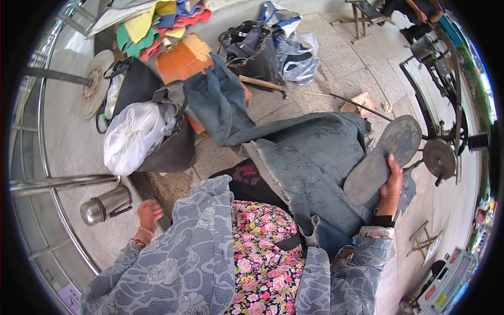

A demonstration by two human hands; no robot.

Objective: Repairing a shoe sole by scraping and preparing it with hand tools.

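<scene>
My right hand (390,184) grips a worn grey-brown shoe sole (382,160) by its edge, thumb on the face turned up. The sole is tilted above a dark blue-grey cloth (310,152) spread over my lap. My left hand (150,214) is off to the left side, fingers loosely bent, with nothing seen in it. Near it a steel thermos (106,205) lies on its side, apart from the fingers. Beyond the cloth, a wooden-handled hammer (262,83) leans by a black bag. A thin dark rod (362,106) reaches toward the sole's far end.
A white plastic bag (134,135) sits in a dark bag at left. An orange box (184,59), coloured sheets (142,29) and a black bag of items (249,47) stand ahead. At right is a black hand-cranked machine (440,157); a person (420,13) sits beyond.
</scene>
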